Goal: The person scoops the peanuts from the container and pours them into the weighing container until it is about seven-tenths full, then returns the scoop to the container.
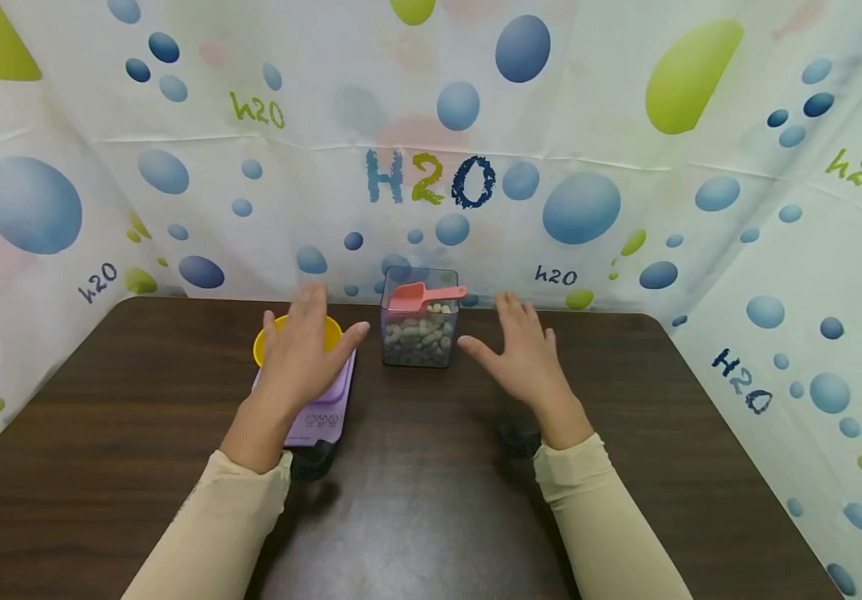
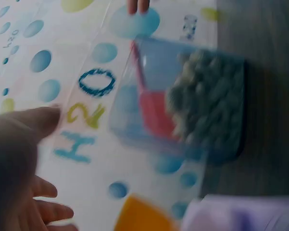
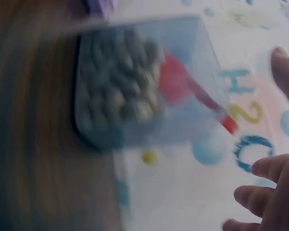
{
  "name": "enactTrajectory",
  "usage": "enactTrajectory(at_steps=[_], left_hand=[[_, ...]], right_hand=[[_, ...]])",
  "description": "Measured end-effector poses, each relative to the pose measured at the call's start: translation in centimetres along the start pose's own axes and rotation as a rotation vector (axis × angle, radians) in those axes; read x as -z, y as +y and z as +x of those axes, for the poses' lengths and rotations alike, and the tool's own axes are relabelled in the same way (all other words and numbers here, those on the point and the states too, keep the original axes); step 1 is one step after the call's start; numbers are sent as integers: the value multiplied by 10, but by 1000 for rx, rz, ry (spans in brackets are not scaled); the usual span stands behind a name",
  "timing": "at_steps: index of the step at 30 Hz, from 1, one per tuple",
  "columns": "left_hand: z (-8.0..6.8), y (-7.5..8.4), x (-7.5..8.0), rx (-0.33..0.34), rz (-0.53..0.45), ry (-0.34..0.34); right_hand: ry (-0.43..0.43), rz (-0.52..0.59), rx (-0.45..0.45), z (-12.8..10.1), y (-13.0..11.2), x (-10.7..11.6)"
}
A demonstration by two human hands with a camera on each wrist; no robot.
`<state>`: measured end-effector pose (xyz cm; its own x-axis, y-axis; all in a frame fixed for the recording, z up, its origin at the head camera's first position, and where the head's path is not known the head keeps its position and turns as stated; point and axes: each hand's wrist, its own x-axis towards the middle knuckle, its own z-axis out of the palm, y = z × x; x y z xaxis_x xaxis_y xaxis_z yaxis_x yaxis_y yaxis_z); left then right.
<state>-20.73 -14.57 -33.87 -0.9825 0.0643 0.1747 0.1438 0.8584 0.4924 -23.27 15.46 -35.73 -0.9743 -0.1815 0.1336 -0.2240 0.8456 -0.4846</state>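
Clear container [image 1: 431, 277], square and upright, stood between the left hand [image 1: 299, 358] and the right hand [image 1: 524, 358], touching neither. The left hand grasped nothing, its fingers extended and thumb spread sideways. Partly hidden behind it was a yellow bowl [image 1: 333, 336], and at its thumb side lay a lilac board [image 1: 329, 431] with printed marks; whether the bowl rested on the board could not be told. Right of that thumb, the container held pale pebble-like pieces [image 1: 416, 338] and a pink scoop [image 1: 410, 297], whose handle crossed the rim toward the right hand. That hand was empty too, fingers outstretched, thumb near the container's wall. Beneath both hands was a dark wood-grain surface [image 1: 431, 500]; beyond their fingertips hung a sheet [image 1: 611, 150] printed "H2O".
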Motion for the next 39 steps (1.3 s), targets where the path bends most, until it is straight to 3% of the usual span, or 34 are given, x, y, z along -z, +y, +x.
enactTrajectory(at_steps=[3, 5, 11, 21, 30, 39], left_hand=[[8, 8, -8, -12, -128, -52], [15, 16, -14, -15, -163, -73], [32, 32, -26, 1, -164, -17], [39, 36, -33, -30, -215, 65], [39, 33, -34, -20, -254, 69], [27, 45, -37, -96, -221, 40]], right_hand=[[-77, 189, -9, 9, -2, -10], [-109, 278, -25, 15, -4, -17], [-83, 391, -56, 27, -12, -28], [-70, 369, -46, 28, -18, -31], [-55, 331, -68, 20, -20, -26], [-53, 330, -80, -4, -10, -10]])
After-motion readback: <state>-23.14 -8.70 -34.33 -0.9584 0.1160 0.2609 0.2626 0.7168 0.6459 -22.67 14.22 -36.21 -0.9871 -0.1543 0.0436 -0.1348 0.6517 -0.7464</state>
